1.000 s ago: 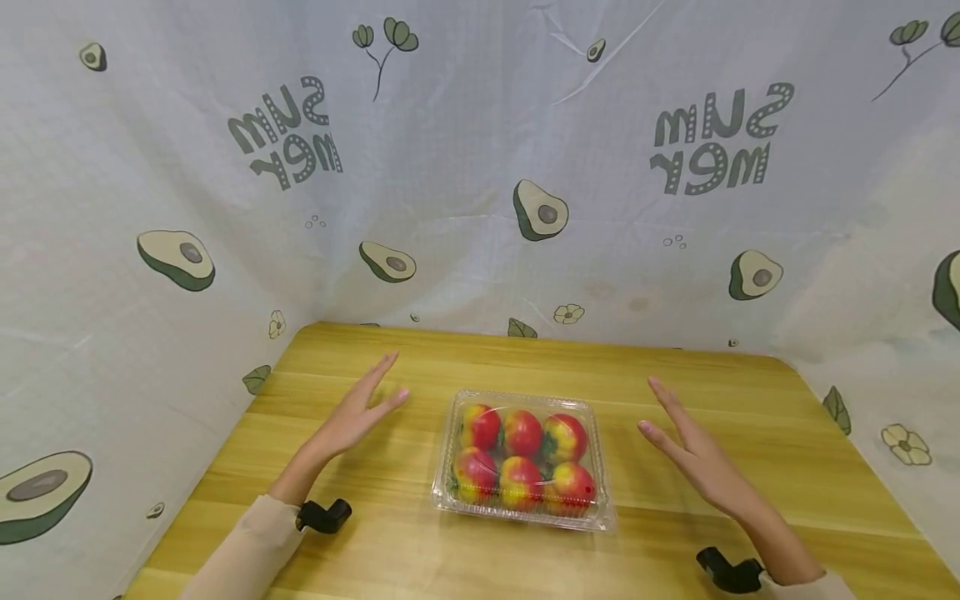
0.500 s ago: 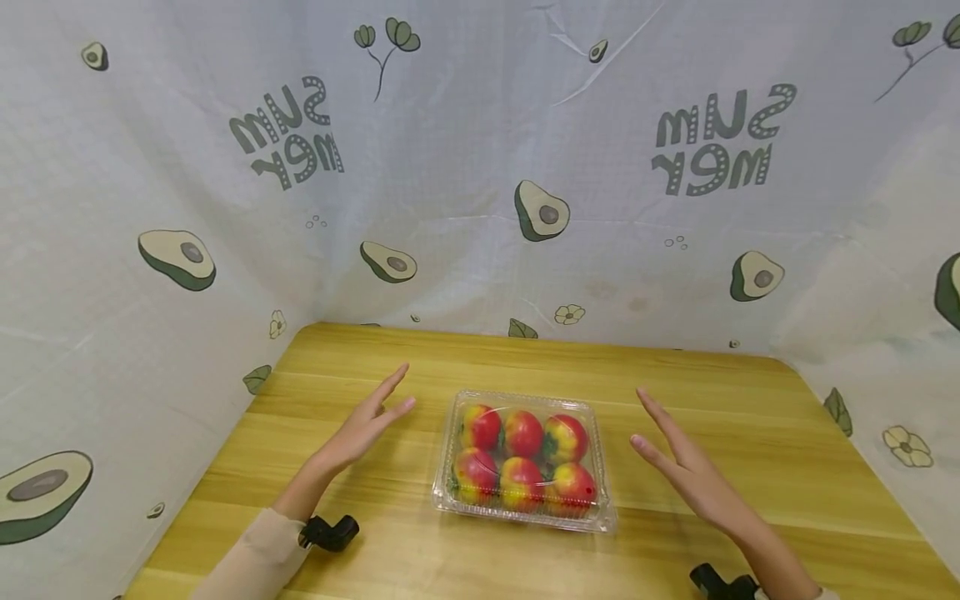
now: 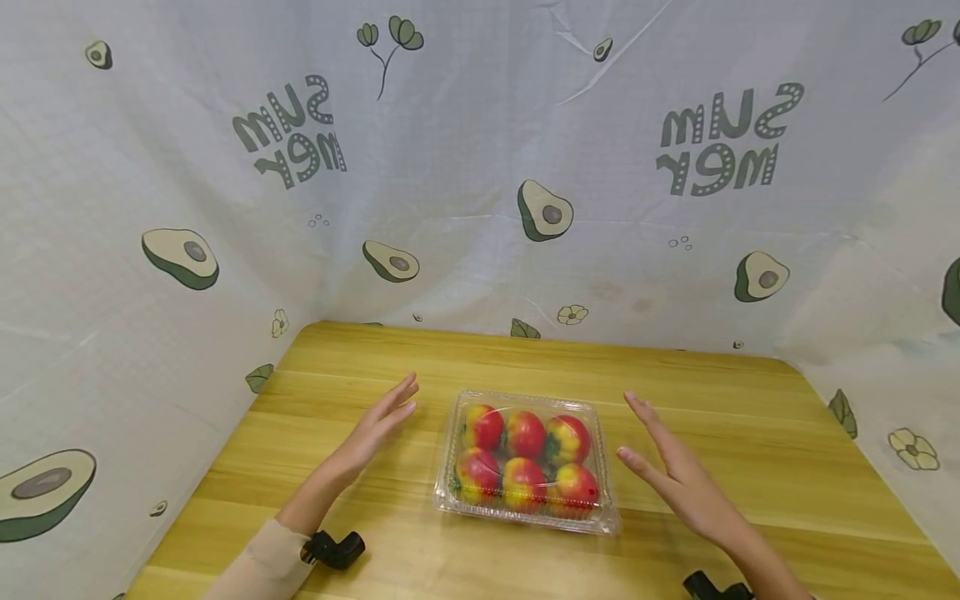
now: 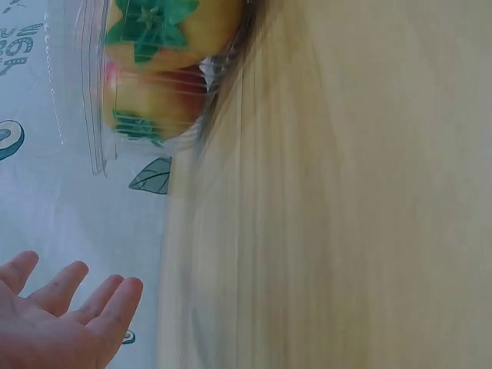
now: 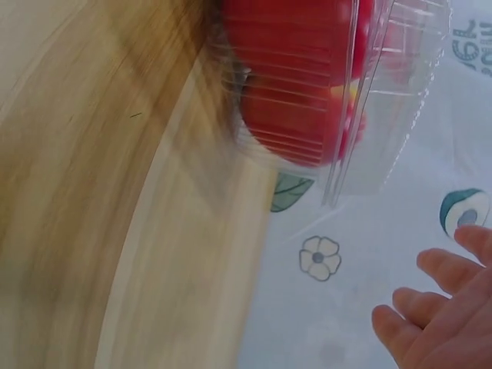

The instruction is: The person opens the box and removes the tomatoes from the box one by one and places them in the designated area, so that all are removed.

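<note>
A clear plastic clamshell box (image 3: 525,521) sits with its lid down on the table, in the middle of the head view. Inside it several red and yellow fruits (image 3: 524,433) lie in two rows; the left wrist view shows green leafy tops (image 4: 150,19) on them. To the box's left my left hand (image 3: 371,433) is held in the air, fingers extended, holding nothing. My right hand (image 3: 678,475) hovers on the other side, thumb apart from its straight fingers, also holding nothing. Neither hand touches the box.
The wooden table (image 3: 360,350) has a rounded back edge. A white curtain (image 3: 465,275) printed with avocados and flowers hangs behind it and along both sides. Each wrist wears a black camera (image 3: 337,550).
Both hands have come closer to the box, the left moving rightward and the right moving leftward. The box and its fruits have stayed in place.
</note>
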`<state>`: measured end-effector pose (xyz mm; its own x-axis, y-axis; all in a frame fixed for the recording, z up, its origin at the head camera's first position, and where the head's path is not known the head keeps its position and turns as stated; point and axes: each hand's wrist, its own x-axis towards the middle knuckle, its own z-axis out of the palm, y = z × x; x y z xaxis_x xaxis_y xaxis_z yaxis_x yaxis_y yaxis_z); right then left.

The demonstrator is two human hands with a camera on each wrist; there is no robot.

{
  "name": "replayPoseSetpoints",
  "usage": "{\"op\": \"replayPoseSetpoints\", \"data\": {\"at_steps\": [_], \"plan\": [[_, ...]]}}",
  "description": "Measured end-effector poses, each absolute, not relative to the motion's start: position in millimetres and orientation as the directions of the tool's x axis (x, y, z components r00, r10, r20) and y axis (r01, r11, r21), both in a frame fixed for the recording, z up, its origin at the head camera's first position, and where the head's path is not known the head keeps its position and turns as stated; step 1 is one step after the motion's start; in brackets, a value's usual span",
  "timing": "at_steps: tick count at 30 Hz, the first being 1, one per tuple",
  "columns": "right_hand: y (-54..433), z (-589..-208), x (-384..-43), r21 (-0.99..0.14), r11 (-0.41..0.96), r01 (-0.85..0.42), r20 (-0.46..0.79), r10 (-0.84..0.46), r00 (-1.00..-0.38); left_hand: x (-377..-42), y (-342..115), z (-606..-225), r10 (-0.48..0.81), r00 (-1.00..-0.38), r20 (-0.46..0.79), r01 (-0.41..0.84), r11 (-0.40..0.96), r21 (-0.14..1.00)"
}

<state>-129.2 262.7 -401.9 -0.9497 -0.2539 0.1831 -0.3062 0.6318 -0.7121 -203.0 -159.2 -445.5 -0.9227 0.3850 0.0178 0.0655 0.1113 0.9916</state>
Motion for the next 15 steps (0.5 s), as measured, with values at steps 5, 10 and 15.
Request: {"op": "replayPoseSetpoints", "data": {"at_steps": [5,10,15], "plan": [[257,-399,-126,-0.704,0.636,-0.315,0.188,-0.261,-0.947,-199,-156,-446,0.392,-0.92,0.008,0.018,0.021,1.0],[251,-398,-122,-0.699,0.627,-0.345,0.208,-0.283,-0.936,-195,-155,-446,0.417,-0.909,0.007,-0.014,-0.047,0.999],[245,-398,-120,-0.679,0.646,-0.35,0.208,-0.288,-0.935,-189,-154,-447,0.432,-0.902,0.009,-0.025,-0.073,0.997]]}}
